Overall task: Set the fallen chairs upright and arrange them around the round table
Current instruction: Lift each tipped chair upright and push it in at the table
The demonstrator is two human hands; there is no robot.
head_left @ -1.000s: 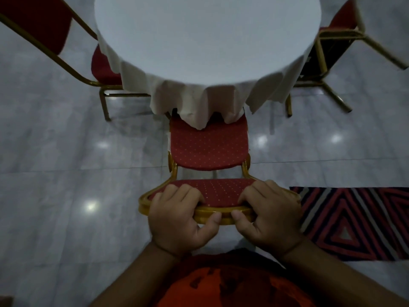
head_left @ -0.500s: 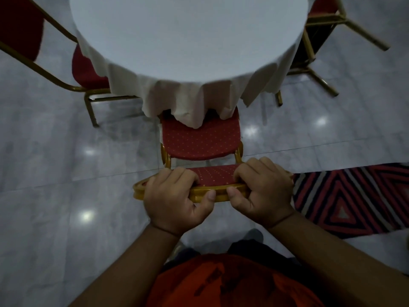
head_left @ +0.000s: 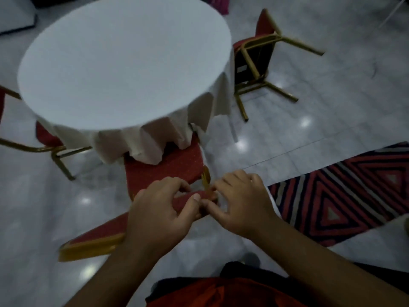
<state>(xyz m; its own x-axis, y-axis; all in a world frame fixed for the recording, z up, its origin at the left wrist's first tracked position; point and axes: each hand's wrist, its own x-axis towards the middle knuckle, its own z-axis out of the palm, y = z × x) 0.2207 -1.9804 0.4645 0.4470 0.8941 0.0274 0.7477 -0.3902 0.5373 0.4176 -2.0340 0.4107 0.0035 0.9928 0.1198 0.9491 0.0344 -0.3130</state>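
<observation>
Both hands on chair (head_left: pixel 163 167) back at frame centre, left hand (head_left: pixel 158 214) gripping top rail, right hand (head_left: pixel 242 202) fingers curled on it, seat tucked under table (head_left: pixel 119 63)

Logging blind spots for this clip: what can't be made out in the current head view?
- Near chair: seat front and legs hidden by the tablecloth; backrest top covered by the left hand and right hand.
- Left chair: cut off by the frame edge and the table.
- Fallen chair: seat hidden behind the table.
- Finger contact: blurred by motion.
</observation>
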